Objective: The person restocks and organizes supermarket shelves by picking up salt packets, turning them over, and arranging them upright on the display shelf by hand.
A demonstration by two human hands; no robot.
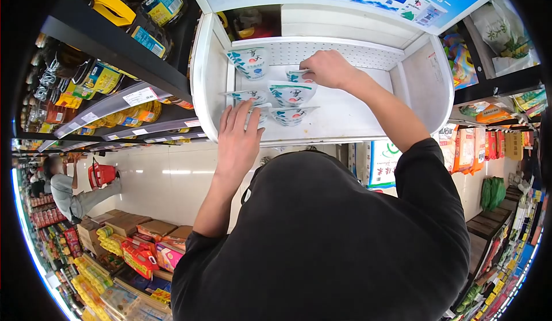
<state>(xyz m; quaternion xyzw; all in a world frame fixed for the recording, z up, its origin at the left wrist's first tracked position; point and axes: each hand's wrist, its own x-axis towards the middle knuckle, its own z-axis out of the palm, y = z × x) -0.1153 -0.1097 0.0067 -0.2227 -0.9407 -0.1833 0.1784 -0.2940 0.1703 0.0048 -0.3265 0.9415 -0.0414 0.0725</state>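
Note:
Several white pouches with green print stand in two columns on a white shelf point(351, 114). My right hand point(330, 69) has its fingers closed on the top edge of the rear pouch point(297, 76) in the right column. In front of that one are a larger pouch point(292, 94) and a front pouch point(290, 115). My left hand point(238, 134) lies with fingers spread over the front of the left column, its fingertips covering part of the front pouch there. Behind it stand a pouch point(248, 97) and a back-left pouch point(250, 62).
The shelf has raised white side walls and a perforated back panel point(322, 50). Black racks with oil bottles point(152, 42) stand at left, bagged goods point(468, 148) at right. Farther off at left, a person point(69, 191) is near a red basket point(102, 173).

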